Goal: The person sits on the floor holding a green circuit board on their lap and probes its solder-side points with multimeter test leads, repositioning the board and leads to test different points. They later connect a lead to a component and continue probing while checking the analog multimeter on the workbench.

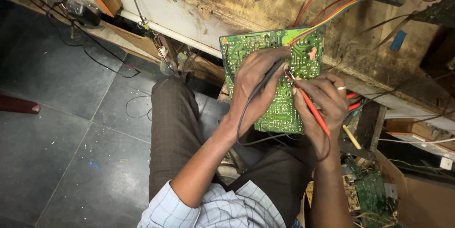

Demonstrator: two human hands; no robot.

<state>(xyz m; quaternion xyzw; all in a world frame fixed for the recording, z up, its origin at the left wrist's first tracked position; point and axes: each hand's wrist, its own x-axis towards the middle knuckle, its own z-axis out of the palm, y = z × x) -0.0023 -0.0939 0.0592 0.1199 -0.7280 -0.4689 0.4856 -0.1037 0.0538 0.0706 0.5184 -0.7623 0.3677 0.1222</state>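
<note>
Head view — both hands (256, 83) (320, 100) press probes onto circuit board (277, 112).

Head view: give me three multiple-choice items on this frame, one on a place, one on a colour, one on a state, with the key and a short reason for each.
1. Where does the green circuit board lie?
A. flat on the floor tiles
B. propped against the edge of the wooden bench, above the person's lap
C. inside the cardboard box

2. What colour is the probe in the right hand?
A. red
B. blue
C. white

3. How does the left hand stand?
A. open and empty
B. resting on the knee
C. closed around a black probe, tip at the board

Key: 1 B, its top edge leans on the wooden bench over the trousers; 2 A, the red probe runs through that hand's grip; 3 C, the black probe sits between its fingers.
</note>
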